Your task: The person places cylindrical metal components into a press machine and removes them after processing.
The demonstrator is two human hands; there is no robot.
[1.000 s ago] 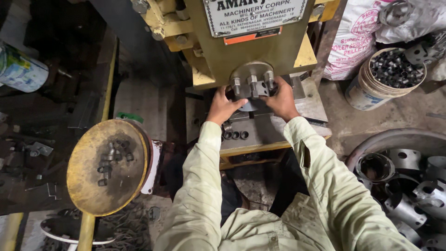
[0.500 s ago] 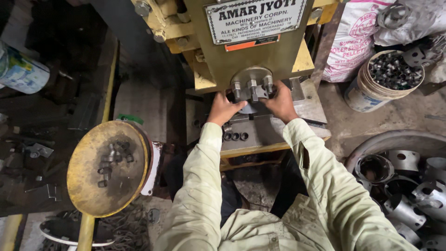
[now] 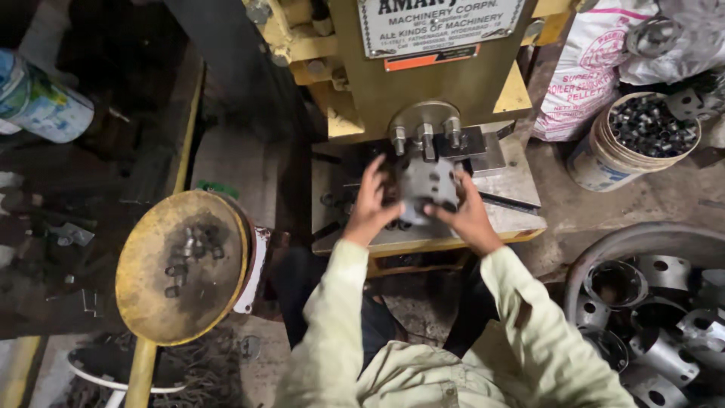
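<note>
Grey metal flange piece [image 3: 427,187] sits at the front of the press bed [image 3: 513,181], just below the bolted die head [image 3: 424,134] of the yellow press machine [image 3: 423,75]. Left hand [image 3: 370,205] and right hand [image 3: 467,215] both clasp it, fingers closed on its edges. Judgement: piece appears mid-handling at the die, not let go.

Bucket [image 3: 604,162] at right holds small dark metal bits. Large round tub [image 3: 604,249] lower right holds many similar flanged cylinders. Round yellow tray [image 3: 143,272] at left carries a few small dark parts.
</note>
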